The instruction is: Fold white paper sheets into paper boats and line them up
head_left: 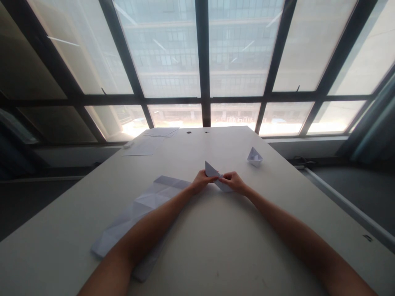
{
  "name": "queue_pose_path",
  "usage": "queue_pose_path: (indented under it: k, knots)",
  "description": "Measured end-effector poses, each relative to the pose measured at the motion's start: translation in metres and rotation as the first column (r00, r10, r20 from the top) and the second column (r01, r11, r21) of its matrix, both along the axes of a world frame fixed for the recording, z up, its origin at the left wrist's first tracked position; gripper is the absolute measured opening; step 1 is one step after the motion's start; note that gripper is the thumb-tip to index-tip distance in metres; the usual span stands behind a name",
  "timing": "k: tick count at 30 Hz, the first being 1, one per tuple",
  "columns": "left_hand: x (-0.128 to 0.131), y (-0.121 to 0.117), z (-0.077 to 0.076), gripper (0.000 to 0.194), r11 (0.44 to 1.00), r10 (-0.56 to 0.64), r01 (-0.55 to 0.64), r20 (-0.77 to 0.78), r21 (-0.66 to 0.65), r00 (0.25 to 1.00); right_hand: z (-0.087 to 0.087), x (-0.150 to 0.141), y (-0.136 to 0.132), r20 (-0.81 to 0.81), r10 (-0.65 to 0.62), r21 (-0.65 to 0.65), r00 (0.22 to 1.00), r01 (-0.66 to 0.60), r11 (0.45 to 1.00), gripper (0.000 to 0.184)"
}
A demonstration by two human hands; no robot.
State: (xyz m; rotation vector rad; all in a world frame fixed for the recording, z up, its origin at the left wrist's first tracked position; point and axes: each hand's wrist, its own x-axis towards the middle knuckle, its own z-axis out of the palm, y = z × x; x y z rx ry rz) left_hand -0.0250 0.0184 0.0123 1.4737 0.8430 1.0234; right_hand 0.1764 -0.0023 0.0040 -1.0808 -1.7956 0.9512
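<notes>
Both hands meet over the middle of the table on one piece of folded white paper [224, 187]. A pointed corner of it sticks up at the left, and another part slants down to the right. My left hand [203, 181] pinches it from the left side. From the right, my right hand [234, 181] grips it with thumb and fingers close to the left thumb. Under and beside my left forearm lies a creased, unfolded white sheet [151, 197], partly covered by the arm. A finished-looking paper boat [254, 157] stands to the right, beyond my right hand.
The white table [234, 250] runs away toward large framed windows. Flat paper sheets [142, 147] lie at its far left. Two dark round spots [189, 132] mark the far end. A dark curtain [370, 127] hangs at the right, and a pale rail [345, 207] runs beside the table.
</notes>
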Motion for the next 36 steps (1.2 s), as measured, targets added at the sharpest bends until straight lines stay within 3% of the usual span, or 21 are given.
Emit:
queue_pose_path:
  k: [9,18,28,36]
  knots:
    - [0.0004,-0.0029,0.0037,0.049,0.998,-0.041,0.038,-0.069,-0.044,0.997,-0.0026,-0.0107,-0.0034,-0.105,-0.138,-0.012,0.985,0.138,0.990,0.045]
    - [-0.0040,-0.0051,0.0098,0.043,0.988,-0.153,0.147,-0.179,-0.049,0.972,-0.0028,-0.0091,-0.0022,-0.132,-0.062,-0.032,0.989,0.059,0.998,0.041]
    - [-0.0026,-0.0072,0.0081,0.048,0.997,-0.057,0.046,-0.171,-0.064,0.984,-0.0022,-0.0110,-0.0048,-0.068,-0.040,0.020,0.997,0.041,0.999,0.046]
    - [0.0004,-0.0038,0.0015,0.044,0.974,-0.004,0.023,0.085,-0.224,0.996,-0.0028,-0.0080,-0.0051,0.025,0.098,0.000,0.995,-0.098,0.995,0.041]
